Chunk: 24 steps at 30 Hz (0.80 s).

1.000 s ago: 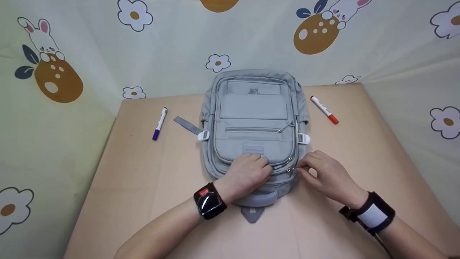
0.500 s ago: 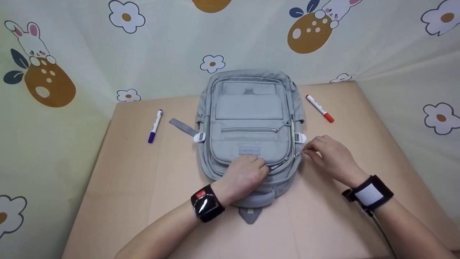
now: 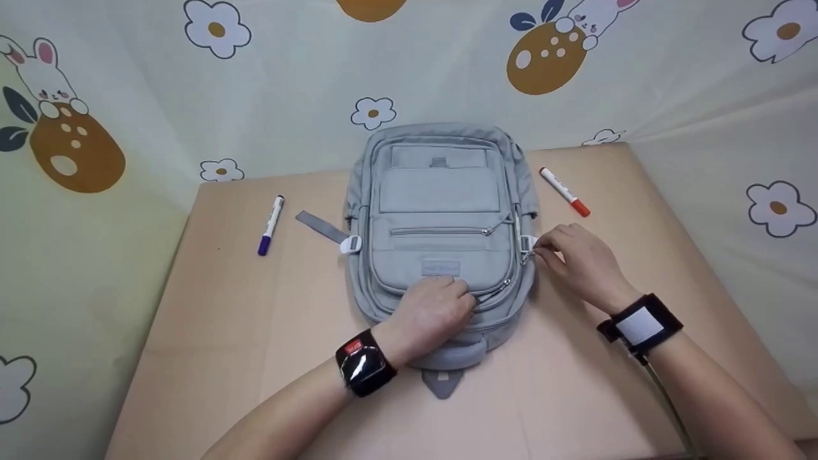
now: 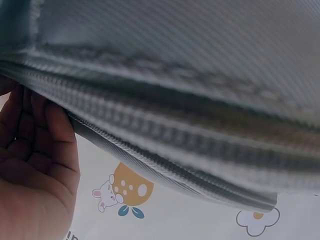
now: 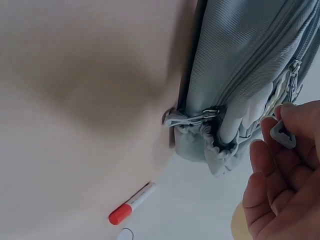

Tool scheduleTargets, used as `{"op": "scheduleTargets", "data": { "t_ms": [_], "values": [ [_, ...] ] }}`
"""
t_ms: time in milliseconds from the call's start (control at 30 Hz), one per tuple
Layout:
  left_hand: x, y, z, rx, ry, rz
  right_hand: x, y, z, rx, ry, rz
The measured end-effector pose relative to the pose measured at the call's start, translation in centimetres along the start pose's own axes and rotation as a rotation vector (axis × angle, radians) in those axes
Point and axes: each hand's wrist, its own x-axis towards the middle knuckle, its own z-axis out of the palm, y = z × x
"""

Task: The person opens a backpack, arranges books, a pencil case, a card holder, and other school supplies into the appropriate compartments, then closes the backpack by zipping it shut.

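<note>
A grey backpack [image 3: 441,191] lies front up on the table, its top handle toward the person. The left hand [image 3: 434,313] holds the bag's near end with curled fingers; in the left wrist view those fingers [image 4: 62,135] are at a fabric edge beside the zip teeth [image 4: 175,140]. By the white buckle [image 3: 528,244] on the bag's right side, the right hand [image 3: 585,265] pinches a zipper pull. In the right wrist view this pull [image 5: 284,137] sits between thumb and fingers, near its metal slider [image 5: 296,65]. Pale lining shows at a gap in the zip.
A purple-capped marker [image 3: 271,225] lies left of the bag and a red-capped marker [image 3: 565,191] right of it. A grey strap [image 3: 319,227] sticks out at the left. A patterned curtain [image 3: 287,96] stands behind the table [image 3: 217,332].
The right hand has moved up along the bag's right side, away from the person, and the zip slider has gone with it. The left hand has kept its hold.
</note>
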Motion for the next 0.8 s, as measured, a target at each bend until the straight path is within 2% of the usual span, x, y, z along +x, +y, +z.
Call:
{"op": "scheduleTargets", "data": {
  "t_ms": [200, 300, 400, 633, 700, 800],
  "values": [
    [0.6, 0.2, -0.2, -0.032, 0.003, -0.016, 0.0, -0.1, -0.2, 0.012, 0.010, 0.003],
    [1.4, 0.4, -0.2, -0.052, 0.006, 0.010, 0.0, -0.3, -0.3, 0.020, 0.027, -0.004],
    [2.4, 0.8, 0.1, -0.033, -0.003, 0.047, -0.1, -0.4, -0.3, 0.022, 0.044, -0.013],
    [3.7, 1.8, 0.6, 0.153, -0.176, 0.039, -0.1, -0.5, -0.7, 0.018, 0.060, -0.033],
    [3.9, 1.9, 0.5, 0.166, -0.194, 0.030, -0.1, -0.4, -0.8, 0.014, 0.056, -0.042],
    [4.1, 1.9, 0.4, 0.127, -0.196, 0.007, 0.2, 0.0, -1.0, -0.002, 0.041, -0.056]
  ]
}}
